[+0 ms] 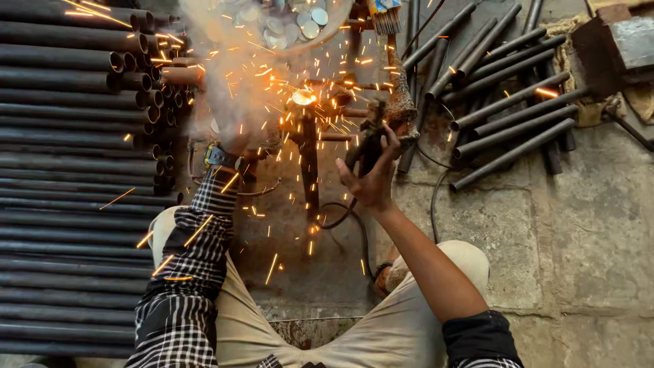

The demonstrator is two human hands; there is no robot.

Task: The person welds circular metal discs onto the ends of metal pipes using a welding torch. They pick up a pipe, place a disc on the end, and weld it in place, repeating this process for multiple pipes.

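My right hand point(371, 178) grips a dark welding electrode holder point(368, 140), its tip reaching toward a glowing weld spot point(304, 97) on a rusty metal stand point(310, 160). Sparks and white smoke spray out from that spot. My left hand point(235, 140), with a wristwatch point(221, 157) on its wrist, reaches into the smoke to the left of the weld; its fingers are hidden by the smoke. A black cable point(354, 221) loops down from the holder across the floor between my knees.
A big stack of dark steel pipes point(68, 170) fills the left side. Several shorter pipes point(507, 88) lie loose at the upper right. A bowl of round metal discs point(293, 24) sits at the top, a brush point(385, 17) beside it. A metal block point(623, 44) sits top right.
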